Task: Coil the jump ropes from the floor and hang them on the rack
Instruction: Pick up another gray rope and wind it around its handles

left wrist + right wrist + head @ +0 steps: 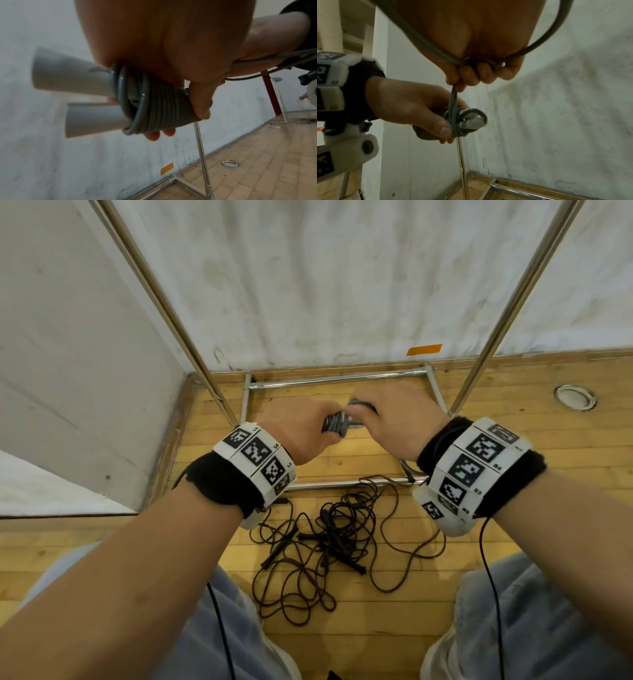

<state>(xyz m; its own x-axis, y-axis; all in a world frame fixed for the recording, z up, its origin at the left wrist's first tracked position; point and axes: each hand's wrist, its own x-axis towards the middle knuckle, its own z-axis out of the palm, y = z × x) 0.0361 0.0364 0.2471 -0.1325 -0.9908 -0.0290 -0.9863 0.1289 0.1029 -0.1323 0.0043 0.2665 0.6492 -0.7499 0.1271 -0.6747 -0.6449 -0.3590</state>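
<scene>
My left hand (308,429) grips a grey jump rope bundle (157,108): two grey handles (72,75) side by side with the cord wound tightly round them. My right hand (383,422) is close beside it, fingers curled round the loose end of the grey cord (453,97), which loops over the back of that hand (556,33). Both hands hover above the rack's base (342,378). On the floor below lies a tangle of black jump ropes (329,546) with black handles.
The chrome rack's two uprights (164,302) (513,302) rise on either side of my hands, against a white wall. A round floor fitting (575,397) sits to the right on the wooden floor. My knees in light trousers (548,628) frame the tangle.
</scene>
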